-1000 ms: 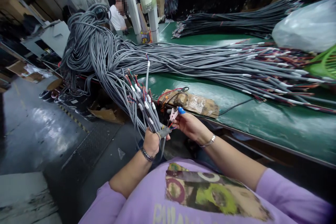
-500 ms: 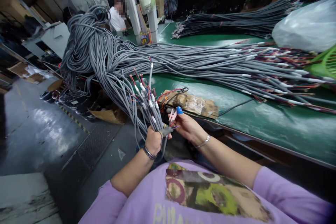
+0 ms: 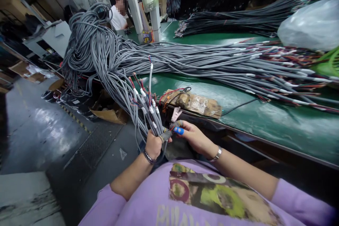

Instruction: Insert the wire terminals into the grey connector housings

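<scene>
My left hand is wrapped round a bundle of grey cables with white-taped ends and bare coloured wires fanning upward. A grey cover sits on its thumb. My right hand wears a blue cover on the thumb and a grey one on a finger. Its fingertips pinch thin reddish wires beside my left thumb; the wires are mostly hidden. Just above these fingertips, a pink clip stands at the table edge, apart from my hand. Behind it lies a taped wooden board with a black cord.
Long grey cables cover much of the green table, looping over its left end. Black cables, a clear plastic bag and a green basket lie farther back. A person sits beyond the post.
My right hand has moved down from the pink clip to the wires by my left thumb. The clip now shows free of my fingers. My left hand keeps its hold on the cables.
</scene>
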### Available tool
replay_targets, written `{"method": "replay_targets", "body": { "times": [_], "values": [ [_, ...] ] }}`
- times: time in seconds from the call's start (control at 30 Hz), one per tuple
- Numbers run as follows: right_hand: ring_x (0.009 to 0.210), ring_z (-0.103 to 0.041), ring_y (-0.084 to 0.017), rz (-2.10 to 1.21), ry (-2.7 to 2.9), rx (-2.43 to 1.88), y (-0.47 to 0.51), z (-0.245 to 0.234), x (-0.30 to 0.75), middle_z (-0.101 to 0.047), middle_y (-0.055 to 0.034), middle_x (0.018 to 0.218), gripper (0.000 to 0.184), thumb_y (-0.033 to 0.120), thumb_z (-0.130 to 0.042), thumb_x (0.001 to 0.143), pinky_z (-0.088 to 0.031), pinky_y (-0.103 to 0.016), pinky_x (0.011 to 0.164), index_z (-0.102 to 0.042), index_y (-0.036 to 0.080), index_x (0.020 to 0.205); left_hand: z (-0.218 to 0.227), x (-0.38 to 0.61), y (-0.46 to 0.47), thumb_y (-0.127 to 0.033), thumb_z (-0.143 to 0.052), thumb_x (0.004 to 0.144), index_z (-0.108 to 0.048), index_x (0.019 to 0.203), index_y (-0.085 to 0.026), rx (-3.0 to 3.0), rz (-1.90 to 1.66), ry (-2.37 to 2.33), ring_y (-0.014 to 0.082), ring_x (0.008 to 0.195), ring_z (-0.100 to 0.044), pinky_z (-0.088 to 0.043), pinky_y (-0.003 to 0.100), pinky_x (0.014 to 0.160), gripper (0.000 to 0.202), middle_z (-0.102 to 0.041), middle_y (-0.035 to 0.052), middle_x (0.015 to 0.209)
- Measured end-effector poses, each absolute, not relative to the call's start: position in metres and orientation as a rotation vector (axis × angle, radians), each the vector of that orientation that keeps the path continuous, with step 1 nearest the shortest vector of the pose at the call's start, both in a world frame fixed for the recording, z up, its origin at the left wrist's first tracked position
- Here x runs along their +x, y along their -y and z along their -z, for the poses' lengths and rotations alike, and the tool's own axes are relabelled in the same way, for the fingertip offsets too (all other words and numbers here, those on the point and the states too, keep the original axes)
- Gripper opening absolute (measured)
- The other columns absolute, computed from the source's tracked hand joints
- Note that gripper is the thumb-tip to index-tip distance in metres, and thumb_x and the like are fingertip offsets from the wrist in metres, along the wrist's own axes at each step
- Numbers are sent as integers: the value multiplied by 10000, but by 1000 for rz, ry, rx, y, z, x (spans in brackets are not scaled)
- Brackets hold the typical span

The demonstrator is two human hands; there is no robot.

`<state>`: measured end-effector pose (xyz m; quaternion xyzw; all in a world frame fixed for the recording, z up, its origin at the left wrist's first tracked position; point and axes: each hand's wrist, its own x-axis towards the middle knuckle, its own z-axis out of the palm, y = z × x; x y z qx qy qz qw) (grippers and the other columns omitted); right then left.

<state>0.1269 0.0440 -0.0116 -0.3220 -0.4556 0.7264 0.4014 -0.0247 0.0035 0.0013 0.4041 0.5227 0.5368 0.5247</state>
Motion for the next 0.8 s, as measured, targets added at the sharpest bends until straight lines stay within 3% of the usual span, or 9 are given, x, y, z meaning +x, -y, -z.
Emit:
{"method": "replay_targets", "body": {
  "times": [0.23, 0.37, 0.53, 0.8],
  "values": [
    [574, -568, -143, -1784, 1354, -826, -39, 4, 124, -631, 8, 591, 249, 398, -726, 684, -440, -293, 633, -597, 186, 699, 0, -27, -3, -296, -761, 598, -660, 627, -121, 1030, -1076, -1202, 128, 498, -554, -437, 253, 531, 204, -614, 18, 533],
    [593, -554, -141, -1745, 1265, -881, -36, 6, 122, -634, 6, 591, 246, 407, -702, 706, -420, -288, 639, -593, 187, 711, -1, -26, -3, -318, -746, 630, -646, 595, -126, 1014, -1158, -1236, 140, 506, -567, -443, 259, 535, 219, -597, 20, 500],
    [519, -457, -96, -1782, 1037, -994, -31, 10, 113, -572, 30, 557, 267, 410, -711, 686, -317, -250, 531, -581, 177, 689, 2, -26, -2, -316, -706, 691, -663, 589, -131, 1055, -1281, -1217, 133, 497, -558, -426, 249, 524, 215, -597, 25, 492],
    [535, -489, -105, -1919, 790, -917, -26, 3, 104, -472, 54, 517, 298, 387, -752, 645, -323, -252, 538, -538, 181, 630, 3, -24, -3, -292, -713, 670, -663, 585, -142, 942, -1361, -1212, 129, 474, -551, -422, 248, 510, 180, -602, 18, 485]
  ]
}}
